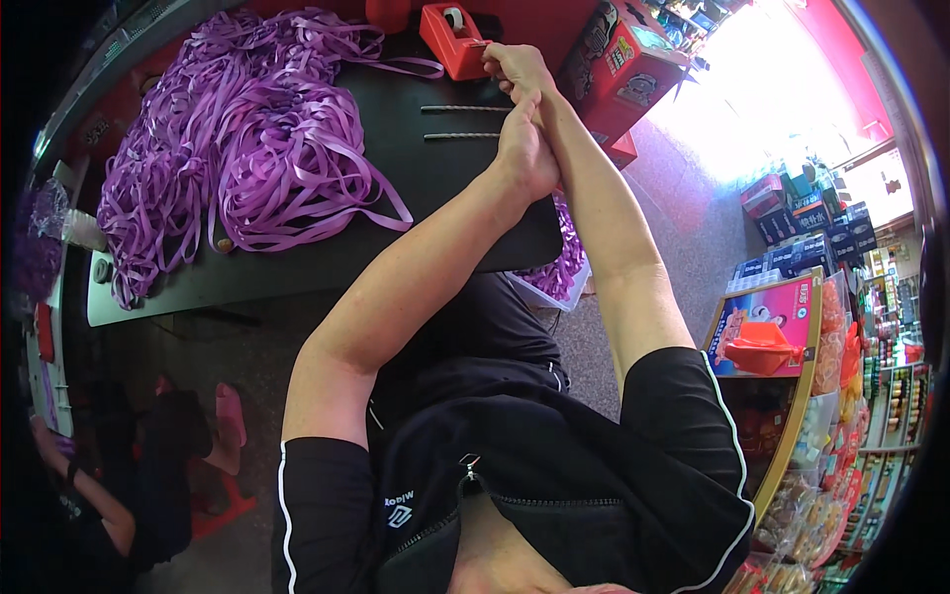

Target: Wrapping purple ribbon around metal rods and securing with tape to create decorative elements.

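Note:
At the table's far right, my right hand (521,69) pinches at the front edge of a red tape dispenser (458,45), where the tape comes off its pale roll. My left hand (527,156) is just nearer, overlapping my right wrist in the picture. Its thumb points up and its fingers are hidden behind my right forearm. Two thin, spiral-patterned sticks (460,136) lie side by side on the dark table (416,183), left of my hands. A large heap of purple ribbon loops (287,148) covers the table's left part.
A white bin (554,292) of purple ribbon stands below the table's right corner. Red printed boxes (623,74) rise to the right of my hands. Stacked cartons (792,223) and shop shelves line the right side. Another person's arm (99,495) shows at lower left, near a red stool (226,510).

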Motion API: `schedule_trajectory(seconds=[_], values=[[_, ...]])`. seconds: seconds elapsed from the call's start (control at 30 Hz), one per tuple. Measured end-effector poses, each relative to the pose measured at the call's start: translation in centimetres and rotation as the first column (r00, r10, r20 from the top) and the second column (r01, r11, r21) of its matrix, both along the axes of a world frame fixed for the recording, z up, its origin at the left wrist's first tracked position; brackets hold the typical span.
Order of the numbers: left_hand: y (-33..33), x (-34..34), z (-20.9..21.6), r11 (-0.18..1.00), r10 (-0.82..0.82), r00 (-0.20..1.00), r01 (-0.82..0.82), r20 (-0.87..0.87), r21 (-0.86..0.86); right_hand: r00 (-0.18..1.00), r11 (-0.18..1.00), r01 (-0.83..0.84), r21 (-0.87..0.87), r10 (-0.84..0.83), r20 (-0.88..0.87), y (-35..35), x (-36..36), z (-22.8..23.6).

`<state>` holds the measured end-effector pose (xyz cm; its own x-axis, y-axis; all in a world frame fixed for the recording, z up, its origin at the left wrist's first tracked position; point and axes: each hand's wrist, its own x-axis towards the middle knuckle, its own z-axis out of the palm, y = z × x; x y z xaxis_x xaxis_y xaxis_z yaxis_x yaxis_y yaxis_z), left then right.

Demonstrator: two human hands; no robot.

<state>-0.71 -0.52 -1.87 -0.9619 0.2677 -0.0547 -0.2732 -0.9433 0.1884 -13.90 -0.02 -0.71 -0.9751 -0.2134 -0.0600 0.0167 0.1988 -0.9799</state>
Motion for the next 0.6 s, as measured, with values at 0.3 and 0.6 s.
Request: schedule_trajectory(seconds=[0.3,0.6], values=[[0.3,0.5,0.2,1.000,-0.022,0.999,0.021,-0.043,-0.017,0.971,0.930,-0.114,0.348,0.179,-0.160,1.8,-1.7,-1.4],[0.8,-0.2,-0.6,0.990,0.022,1.000,-0.024,-0.016,-0.139,0.949,0.952,-0.290,-0.096,0.273,-0.155,8.0,4.9,3.6]])
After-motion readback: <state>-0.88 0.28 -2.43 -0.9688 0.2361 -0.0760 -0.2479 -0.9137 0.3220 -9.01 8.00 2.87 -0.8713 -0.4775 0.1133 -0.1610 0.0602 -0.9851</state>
